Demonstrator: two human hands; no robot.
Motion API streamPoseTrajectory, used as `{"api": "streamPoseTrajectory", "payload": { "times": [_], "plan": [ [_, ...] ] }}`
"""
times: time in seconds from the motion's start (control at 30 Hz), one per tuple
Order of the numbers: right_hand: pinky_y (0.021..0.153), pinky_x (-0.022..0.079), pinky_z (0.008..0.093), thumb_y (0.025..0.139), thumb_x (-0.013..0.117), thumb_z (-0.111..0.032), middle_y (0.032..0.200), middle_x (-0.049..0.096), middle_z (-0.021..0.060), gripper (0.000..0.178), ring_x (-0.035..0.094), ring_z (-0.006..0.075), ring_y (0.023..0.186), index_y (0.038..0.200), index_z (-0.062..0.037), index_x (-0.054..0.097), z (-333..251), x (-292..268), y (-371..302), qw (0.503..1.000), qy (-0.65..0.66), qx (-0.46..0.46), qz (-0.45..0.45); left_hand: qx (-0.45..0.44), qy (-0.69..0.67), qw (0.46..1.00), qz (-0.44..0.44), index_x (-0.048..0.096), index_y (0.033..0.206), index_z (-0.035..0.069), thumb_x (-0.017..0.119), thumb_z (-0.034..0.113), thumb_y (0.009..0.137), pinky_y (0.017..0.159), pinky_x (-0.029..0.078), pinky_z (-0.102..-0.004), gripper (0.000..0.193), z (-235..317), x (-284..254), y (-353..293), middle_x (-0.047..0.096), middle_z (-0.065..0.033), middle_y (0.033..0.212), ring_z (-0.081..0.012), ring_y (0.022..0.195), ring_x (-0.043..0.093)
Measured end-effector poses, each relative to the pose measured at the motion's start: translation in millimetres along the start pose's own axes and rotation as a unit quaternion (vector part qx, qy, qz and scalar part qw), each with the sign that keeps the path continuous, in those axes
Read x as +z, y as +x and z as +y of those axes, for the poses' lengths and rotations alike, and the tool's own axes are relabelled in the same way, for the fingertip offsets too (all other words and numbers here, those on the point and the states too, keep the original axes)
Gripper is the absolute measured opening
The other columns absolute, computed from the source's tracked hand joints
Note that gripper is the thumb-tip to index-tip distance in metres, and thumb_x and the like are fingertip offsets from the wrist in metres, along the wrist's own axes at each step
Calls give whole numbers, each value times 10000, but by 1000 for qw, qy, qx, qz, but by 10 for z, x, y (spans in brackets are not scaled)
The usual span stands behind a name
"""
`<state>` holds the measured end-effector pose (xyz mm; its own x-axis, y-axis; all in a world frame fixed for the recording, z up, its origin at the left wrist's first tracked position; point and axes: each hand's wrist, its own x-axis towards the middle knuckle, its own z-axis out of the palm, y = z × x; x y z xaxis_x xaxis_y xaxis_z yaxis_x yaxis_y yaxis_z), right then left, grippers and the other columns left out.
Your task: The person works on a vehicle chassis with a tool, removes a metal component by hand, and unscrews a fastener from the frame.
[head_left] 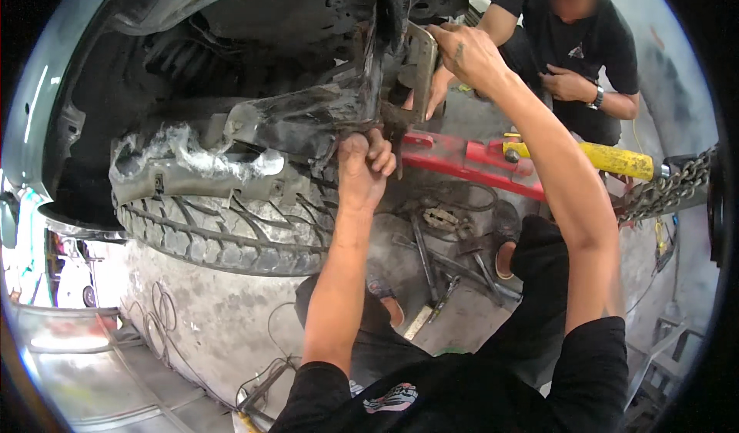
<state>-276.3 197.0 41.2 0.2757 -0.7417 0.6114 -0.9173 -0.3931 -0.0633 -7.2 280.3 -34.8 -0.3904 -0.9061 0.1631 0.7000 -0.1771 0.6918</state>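
A car's stripped front end shows its dark metal frame (pixel 300 117) above a tyre (pixel 223 233). My right hand (pixel 471 57) grips the upper edge of a flat, worn metal plate (pixel 423 71) at the end of the frame. Lower and to the left, my left hand (pixel 363 167) is closed, its fingers curled up at the underside of the frame; what they hold is hidden. A co-worker's hand (pixel 439 90) touches the same plate from its right side.
A red metal beam (pixel 477 160) with a yellow cylinder (pixel 593 157) and a chain (pixel 670 187) reaches the frame from the right. Several tools, including a hammer (pixel 477 252), lie on the floor between my feet. The co-worker (pixel 577 48) crouches at the upper right. Cables (pixel 162 321) lie lower left.
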Motion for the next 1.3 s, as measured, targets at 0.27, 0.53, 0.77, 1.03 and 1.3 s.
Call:
{"api": "streamPoseTrajectory", "payload": {
  "times": [0.27, 0.53, 0.77, 1.03, 1.3],
  "plan": [
    [738, 549, 499, 830, 578, -80, 899, 679, 166, 274, 674, 403, 892, 1097, -71, 637, -45, 120, 21, 998, -20, -16, 65, 19, -85, 996, -27, 519, 885, 108, 731, 422, 900, 546, 325, -248, 379, 107, -31, -8, 333, 57, 714, -82, 607, 358],
    [661, 543, 508, 865, 609, -253, 792, 704, 189, 311, 689, 399, 753, 1147, -136, 668, 74, 158, 130, 999, -45, 9, 11, 47, -4, 999, 19, 431, 719, 139, 768, 470, 842, 548, 301, -257, 488, 67, -21, 24, 310, 59, 683, -89, 602, 319],
    [652, 570, 501, 864, 593, -226, 780, 708, 199, 260, 701, 400, 732, 1082, -147, 711, 46, 127, 148, 999, -32, 27, 5, 43, 17, 998, 30, 505, 871, 110, 706, 498, 858, 535, 276, -247, 438, 79, -5, 7, 274, 57, 693, -80, 591, 279],
    [679, 563, 514, 835, 605, -206, 786, 701, 205, 295, 696, 406, 757, 1103, -144, 714, 7, 41, 180, 1000, 13, 26, 1, 37, 21, 999, 26, 453, 777, 111, 708, 524, 859, 536, 278, -244, 492, 97, -47, 8, 283, 53, 690, -86, 587, 299],
    [649, 539, 511, 842, 583, -166, 794, 692, 199, 236, 678, 411, 753, 1038, -89, 689, -19, 133, 104, 996, 36, 44, 63, 35, 35, 998, 35, 463, 766, 117, 722, 534, 828, 539, 275, -244, 495, 102, -13, 27, 284, 61, 688, -79, 581, 288]
  ]
}}
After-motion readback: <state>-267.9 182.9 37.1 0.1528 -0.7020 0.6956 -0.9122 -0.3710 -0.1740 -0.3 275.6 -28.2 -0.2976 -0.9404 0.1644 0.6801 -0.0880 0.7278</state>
